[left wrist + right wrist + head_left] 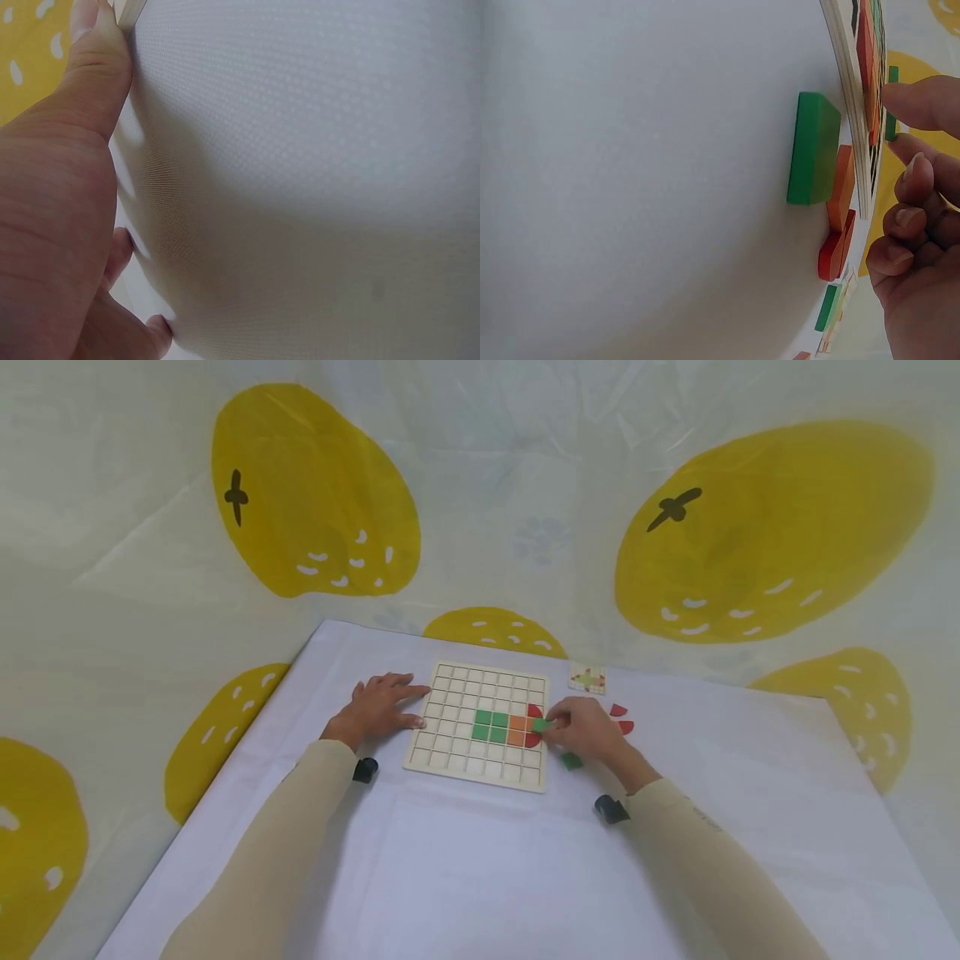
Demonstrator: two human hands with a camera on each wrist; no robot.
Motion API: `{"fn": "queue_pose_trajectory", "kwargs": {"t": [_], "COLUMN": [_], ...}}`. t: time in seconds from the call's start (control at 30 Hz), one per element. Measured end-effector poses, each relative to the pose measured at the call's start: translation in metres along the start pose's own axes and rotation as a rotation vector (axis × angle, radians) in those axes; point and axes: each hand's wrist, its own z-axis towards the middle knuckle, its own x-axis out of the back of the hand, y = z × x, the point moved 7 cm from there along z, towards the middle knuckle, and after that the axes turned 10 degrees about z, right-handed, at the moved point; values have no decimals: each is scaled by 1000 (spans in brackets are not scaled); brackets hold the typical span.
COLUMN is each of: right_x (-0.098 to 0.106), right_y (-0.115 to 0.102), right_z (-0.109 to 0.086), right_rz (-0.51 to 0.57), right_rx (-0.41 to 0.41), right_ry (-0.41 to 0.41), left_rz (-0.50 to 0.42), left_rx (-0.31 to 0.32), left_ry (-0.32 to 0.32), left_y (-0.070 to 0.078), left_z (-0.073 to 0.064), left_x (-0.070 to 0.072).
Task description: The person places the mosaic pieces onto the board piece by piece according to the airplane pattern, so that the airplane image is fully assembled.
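Observation:
A wooden grid board point(450, 739) lies on the white table. My left hand point(382, 706) rests beside its left side with fingers spread, thumb and a fingertip touching the edge; the left wrist view shows the thumb point(94, 75) against the board's corner. Over the board's right side, my right hand point(588, 727) pinches a green tile point(539, 725) between thumb and finger. In the right wrist view this tile point(892, 124) is held on edge, above the board's surface. Green squares point(482, 717), orange pieces point(517, 723) and red rounded pieces point(533, 709) sit in the grid.
Right of the board lie a loose green piece point(572, 762) and red pieces point(618, 710). The right wrist view also shows a loose orange piece point(841, 184). A small pattern card point(587, 678) lies behind the right hand. A patterned curtain point(480, 552) hangs behind the table.

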Motion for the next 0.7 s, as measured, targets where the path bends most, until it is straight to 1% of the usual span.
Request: {"fn": "queue_pose_trajectory", "kwargs": {"t": [0.27, 0.47, 0.57, 0.7], "right_x": [-7, -10, -12, -15], "right_y": [-8, -14, -19, -24], "right_z": [1, 0, 1, 3], "right_rz": [14, 26, 25, -1], "right_rx": [49, 43, 61, 105], "right_ry": [-6, -16, -20, -9], "left_rz": [1, -9, -17, -19], "left_rx": [0, 8, 7, 8], "left_ry": [11, 7, 4, -5], "left_y": [0, -1, 0, -1], "left_z": [-2, -2, -3, -2], "left_x": [1, 1, 1, 0]}}
